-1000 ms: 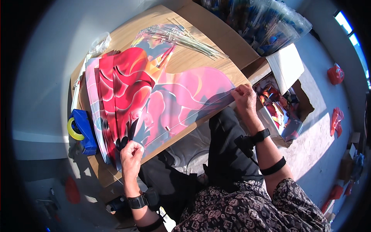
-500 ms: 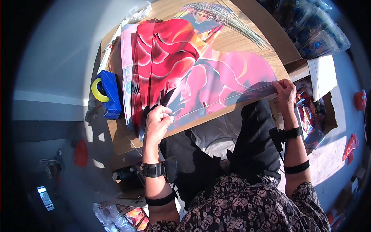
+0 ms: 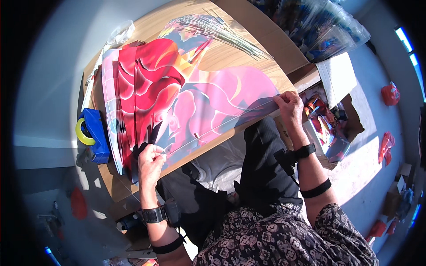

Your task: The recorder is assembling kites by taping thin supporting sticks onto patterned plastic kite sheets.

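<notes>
A large glossy red and pink printed sheet (image 3: 213, 102), shaped like a kite skin, lies on a wooden table (image 3: 284, 48). More red sheets (image 3: 128, 88) are stacked under it at the left. My left hand (image 3: 151, 162) pinches the sheet's near left edge, where a thin rod (image 3: 222, 124) runs along the border. At the other end of that rod, my right hand (image 3: 290, 106) grips the sheet's near right tip at the table's corner. A bundle of thin sticks (image 3: 222, 31) lies at the table's far side.
A blue tape dispenser with a yellow roll (image 3: 91, 133) sits at the table's left end. An open cardboard box (image 3: 330, 124) of colourful packets stands on the floor at the right. Plastic-wrapped packs (image 3: 319, 26) lie behind the table. Red bags (image 3: 390, 93) dot the floor.
The view has shifted over the table. My left hand has closed from a flat press into a pinch on the near edge. My right hand keeps its hold on the right tip.
</notes>
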